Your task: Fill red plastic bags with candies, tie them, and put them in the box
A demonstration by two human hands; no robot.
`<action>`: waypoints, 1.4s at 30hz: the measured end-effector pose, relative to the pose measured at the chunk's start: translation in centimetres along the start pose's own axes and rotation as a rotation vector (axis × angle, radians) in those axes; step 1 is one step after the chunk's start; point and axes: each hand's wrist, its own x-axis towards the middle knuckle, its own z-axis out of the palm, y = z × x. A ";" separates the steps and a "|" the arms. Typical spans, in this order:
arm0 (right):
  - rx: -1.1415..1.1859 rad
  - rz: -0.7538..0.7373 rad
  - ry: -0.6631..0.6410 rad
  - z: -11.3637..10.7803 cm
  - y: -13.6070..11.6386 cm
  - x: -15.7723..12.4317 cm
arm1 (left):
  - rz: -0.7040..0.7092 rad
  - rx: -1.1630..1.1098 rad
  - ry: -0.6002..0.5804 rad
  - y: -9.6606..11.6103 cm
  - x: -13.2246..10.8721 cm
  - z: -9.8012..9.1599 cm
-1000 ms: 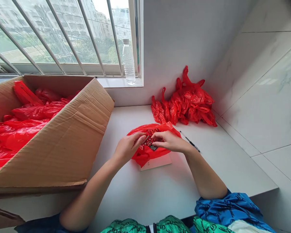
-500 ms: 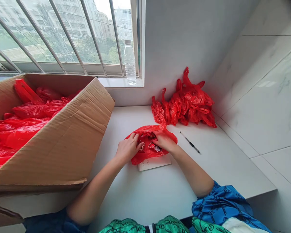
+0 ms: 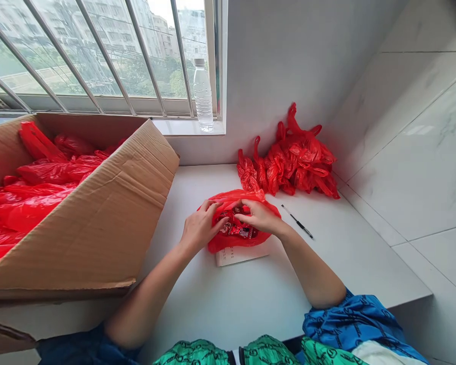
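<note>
Holding one red plastic bag (image 3: 221,243) (two hands (image 3: 201,228) (image 3: 260,217), one pen (image 3: 297,222) nearby)

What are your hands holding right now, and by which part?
The left hand and right hand hold a red plastic bag by its open rim; whether they also grip the printed packets inside cannot be told.

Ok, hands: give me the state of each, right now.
Left hand: closed on the red plastic bag.
Right hand: on the bag, fingers bent; whether it grips cannot be told.
</note>
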 end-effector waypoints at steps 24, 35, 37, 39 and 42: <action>0.233 -0.034 0.049 -0.4 -1.6 -0.8 | -0.003 -1.024 -0.203 1.4 -0.6 -1.2; 0.355 -0.034 0.116 0.1 -0.4 0.2 | 0.037 -0.987 -0.140 1.4 -0.7 -1.3; 0.311 -0.036 0.117 0.0 -0.5 0.1 | 0.056 -0.876 -0.146 1.3 -0.7 -1.4; 0.136 0.012 0.153 -0.1 -0.8 -0.1 | 0.065 -0.668 -0.097 1.2 -0.8 -1.8; -0.239 0.166 0.168 -0.9 -2.1 -1.3 | 0.068 -0.313 0.032 1.5 -1.1 -3.2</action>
